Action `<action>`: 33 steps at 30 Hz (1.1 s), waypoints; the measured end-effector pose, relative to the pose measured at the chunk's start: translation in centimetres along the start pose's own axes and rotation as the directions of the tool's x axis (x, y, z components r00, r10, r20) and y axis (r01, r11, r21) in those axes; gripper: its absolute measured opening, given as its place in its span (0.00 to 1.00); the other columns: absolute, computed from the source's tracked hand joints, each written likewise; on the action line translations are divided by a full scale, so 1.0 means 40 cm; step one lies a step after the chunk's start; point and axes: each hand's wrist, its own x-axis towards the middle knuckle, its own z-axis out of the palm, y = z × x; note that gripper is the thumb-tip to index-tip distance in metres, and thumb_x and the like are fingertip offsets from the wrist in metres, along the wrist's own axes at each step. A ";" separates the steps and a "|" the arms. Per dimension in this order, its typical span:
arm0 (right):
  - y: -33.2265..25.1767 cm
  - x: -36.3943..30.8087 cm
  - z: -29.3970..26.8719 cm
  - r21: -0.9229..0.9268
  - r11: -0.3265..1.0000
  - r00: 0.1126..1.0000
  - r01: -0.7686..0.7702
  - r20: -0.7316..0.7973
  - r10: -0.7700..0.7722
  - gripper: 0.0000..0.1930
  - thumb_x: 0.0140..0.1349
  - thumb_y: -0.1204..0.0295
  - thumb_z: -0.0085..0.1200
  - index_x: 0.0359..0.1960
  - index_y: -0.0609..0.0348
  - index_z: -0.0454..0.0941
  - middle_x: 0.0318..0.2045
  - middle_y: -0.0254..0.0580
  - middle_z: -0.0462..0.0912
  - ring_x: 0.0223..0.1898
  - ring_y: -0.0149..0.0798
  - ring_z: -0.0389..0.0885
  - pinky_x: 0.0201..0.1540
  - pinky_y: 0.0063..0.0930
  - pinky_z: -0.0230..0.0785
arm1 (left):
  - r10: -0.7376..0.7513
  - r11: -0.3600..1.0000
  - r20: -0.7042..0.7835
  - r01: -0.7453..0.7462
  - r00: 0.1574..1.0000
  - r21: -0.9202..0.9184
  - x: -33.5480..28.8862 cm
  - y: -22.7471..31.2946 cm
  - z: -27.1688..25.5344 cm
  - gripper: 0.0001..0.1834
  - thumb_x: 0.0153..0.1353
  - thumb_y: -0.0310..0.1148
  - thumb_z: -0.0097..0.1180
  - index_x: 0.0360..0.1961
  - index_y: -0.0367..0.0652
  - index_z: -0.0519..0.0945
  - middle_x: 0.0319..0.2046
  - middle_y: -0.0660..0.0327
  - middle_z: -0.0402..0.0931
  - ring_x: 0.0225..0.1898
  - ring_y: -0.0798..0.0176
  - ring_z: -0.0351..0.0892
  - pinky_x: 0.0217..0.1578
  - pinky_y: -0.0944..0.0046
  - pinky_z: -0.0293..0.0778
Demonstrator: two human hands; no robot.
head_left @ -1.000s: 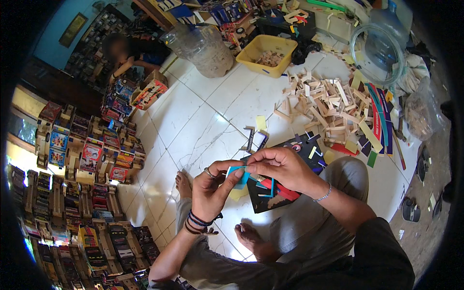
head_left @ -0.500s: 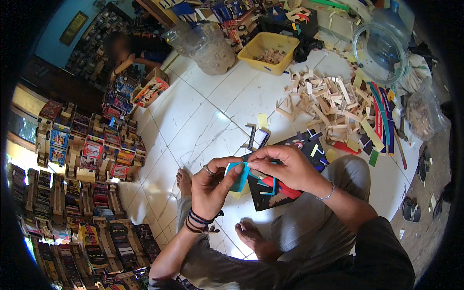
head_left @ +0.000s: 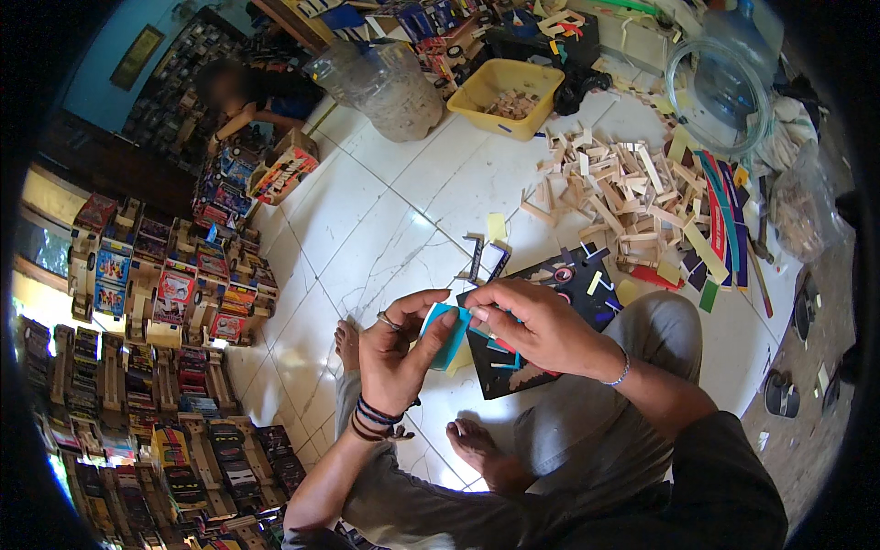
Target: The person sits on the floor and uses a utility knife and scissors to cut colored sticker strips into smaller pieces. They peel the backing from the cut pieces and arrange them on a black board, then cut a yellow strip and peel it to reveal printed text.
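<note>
My left hand [head_left: 396, 353] grips a small turquoise piece with a white edge [head_left: 445, 343], thumb pressed on its face. At its upper right corner, the fingers of my right hand [head_left: 536, 328] are pinched together; my fingertips hide the exact contact. Beneath my right hand lies a black board [head_left: 515, 384] with worn patches. On it rest a turquoise-edged angled piece [head_left: 506, 365] and a roll of red tape [head_left: 563, 274], partly covered by my hand. Just beyond my hands, dark angled strips [head_left: 474, 259] and a yellow paper slip [head_left: 496, 226] lie on the tiles.
A heap of wooden pieces [head_left: 632, 188] spreads at the right, beside coloured strips [head_left: 718, 215]. Behind it stand a yellow basin [head_left: 456, 103] and a cut plastic container [head_left: 396, 105]. Stacked wooden toy trucks [head_left: 174, 293] fill the left. Another person [head_left: 243, 115] sits far left.
My right hand's fingers have curled in tighter at the corner of the turquoise piece. The piece has tilted a little in my left hand.
</note>
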 end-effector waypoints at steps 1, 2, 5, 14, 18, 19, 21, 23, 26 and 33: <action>0.001 0.000 0.001 0.007 1.000 1.000 0.010 -0.001 -0.010 0.08 0.72 0.75 0.50 0.49 0.64 0.74 0.41 0.48 0.83 0.43 0.50 0.84 0.46 0.40 0.75 | -0.022 1.000 -0.012 0.022 1.000 -0.003 0.000 0.001 0.000 0.17 0.66 0.22 0.62 0.56 0.35 0.78 0.42 0.62 0.82 0.43 0.73 0.79 0.44 0.73 0.75; 0.002 0.001 0.001 0.013 1.000 1.000 0.021 -0.002 -0.021 0.08 0.72 0.75 0.50 0.49 0.64 0.74 0.41 0.48 0.83 0.43 0.50 0.84 0.46 0.40 0.75 | -0.046 0.999 -0.027 0.045 0.999 -0.014 0.000 0.002 0.000 0.18 0.65 0.21 0.63 0.56 0.35 0.77 0.41 0.63 0.81 0.42 0.73 0.79 0.44 0.72 0.75; 0.007 0.003 0.005 0.020 0.999 0.998 0.050 -0.025 -0.050 0.08 0.72 0.75 0.49 0.49 0.64 0.74 0.40 0.49 0.83 0.43 0.50 0.84 0.46 0.39 0.75 | -0.059 0.998 -0.015 0.058 0.998 -0.029 0.001 0.008 -0.001 0.20 0.66 0.21 0.63 0.58 0.36 0.76 0.40 0.63 0.81 0.42 0.73 0.79 0.44 0.72 0.75; 0.003 0.001 0.001 0.060 0.998 1.000 0.017 0.005 -0.018 0.08 0.73 0.76 0.48 0.49 0.65 0.75 0.40 0.48 0.83 0.43 0.48 0.84 0.46 0.37 0.75 | 0.049 0.999 0.005 -0.049 0.999 0.006 0.000 -0.011 -0.009 0.13 0.67 0.21 0.60 0.51 0.35 0.78 0.44 0.58 0.83 0.46 0.69 0.80 0.49 0.67 0.76; 0.007 0.004 0.007 0.157 0.988 1.000 -0.001 0.010 -0.001 0.08 0.74 0.75 0.48 0.50 0.65 0.75 0.39 0.46 0.84 0.41 0.41 0.85 0.44 0.31 0.75 | 0.091 0.992 0.034 -0.094 0.995 0.087 0.005 -0.010 -0.013 0.08 0.66 0.20 0.60 0.46 0.35 0.81 0.49 0.55 0.80 0.52 0.65 0.79 0.53 0.65 0.74; 0.008 0.005 0.013 0.217 0.976 1.000 -0.023 0.004 0.023 0.09 0.74 0.75 0.48 0.50 0.66 0.76 0.39 0.45 0.85 0.41 0.38 0.85 0.43 0.30 0.75 | 0.138 0.981 0.028 -0.140 0.990 0.136 0.011 -0.009 -0.011 0.08 0.65 0.20 0.61 0.45 0.35 0.82 0.50 0.55 0.78 0.52 0.64 0.78 0.54 0.65 0.74; 0.012 0.004 0.016 0.314 0.946 0.996 -0.085 0.005 0.088 0.09 0.74 0.74 0.49 0.50 0.66 0.77 0.38 0.41 0.86 0.40 0.31 0.85 0.42 0.26 0.75 | 0.262 0.919 0.015 -0.254 0.965 0.301 0.020 -0.003 -0.006 0.09 0.63 0.21 0.63 0.44 0.37 0.83 0.50 0.54 0.78 0.52 0.61 0.78 0.54 0.63 0.73; 0.015 0.004 0.015 0.384 0.909 0.985 -0.164 0.023 0.169 0.09 0.74 0.74 0.50 0.50 0.66 0.78 0.37 0.38 0.87 0.39 0.25 0.83 0.41 0.22 0.75 | 0.393 0.778 0.017 -0.342 0.919 0.528 0.021 0.008 -0.002 0.12 0.59 0.22 0.66 0.44 0.41 0.86 0.48 0.54 0.78 0.51 0.57 0.78 0.53 0.60 0.74; 0.019 0.008 0.004 0.396 0.902 0.984 -0.174 0.048 0.169 0.11 0.74 0.71 0.52 0.52 0.66 0.78 0.40 0.36 0.86 0.44 0.23 0.81 0.48 0.23 0.75 | 0.337 0.769 0.059 -0.311 0.940 0.558 0.009 0.029 -0.002 0.13 0.56 0.21 0.67 0.44 0.39 0.86 0.48 0.55 0.75 0.51 0.57 0.78 0.53 0.60 0.72; 0.007 0.006 0.000 0.327 0.930 0.985 -0.168 0.022 0.171 0.10 0.73 0.72 0.54 0.49 0.66 0.81 0.41 0.37 0.87 0.44 0.24 0.82 0.48 0.22 0.74 | 0.384 0.733 0.101 -0.369 0.918 0.572 0.009 0.034 0.014 0.15 0.56 0.23 0.70 0.46 0.39 0.85 0.44 0.54 0.85 0.45 0.55 0.84 0.47 0.59 0.78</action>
